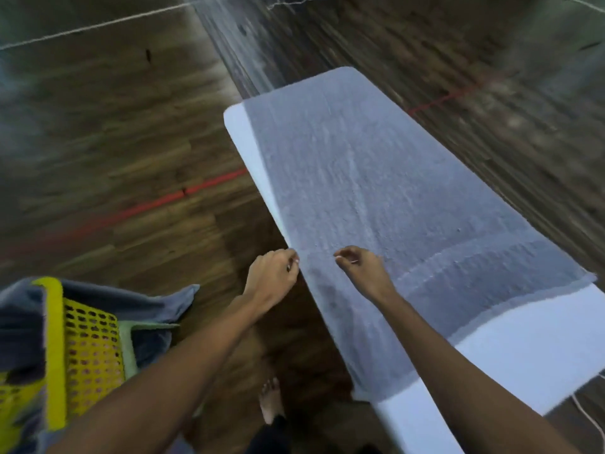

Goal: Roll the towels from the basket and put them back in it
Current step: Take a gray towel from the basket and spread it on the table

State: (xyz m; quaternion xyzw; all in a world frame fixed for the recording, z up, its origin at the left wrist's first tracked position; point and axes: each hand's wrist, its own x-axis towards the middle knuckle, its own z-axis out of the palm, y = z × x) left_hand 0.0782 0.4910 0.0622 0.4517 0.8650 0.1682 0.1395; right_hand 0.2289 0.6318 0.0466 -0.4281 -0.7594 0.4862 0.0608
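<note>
Towel (376, 191) lies flat, lengthwise along the white table (523, 355).

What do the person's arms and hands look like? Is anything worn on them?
Both forearms are bare, with no sleeves in view. The left hand and right hand wear no gloves. I see no rings, watch or bracelet, but the picture is blurred.

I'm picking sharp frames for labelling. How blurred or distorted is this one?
Head view: motion blur streaks the wooden floor and softens the grey towel on the white table; the left hand and right hand are soft, their grip on the towel unclear; wide-angle bend curves the table edges; lighting is dim.
</note>
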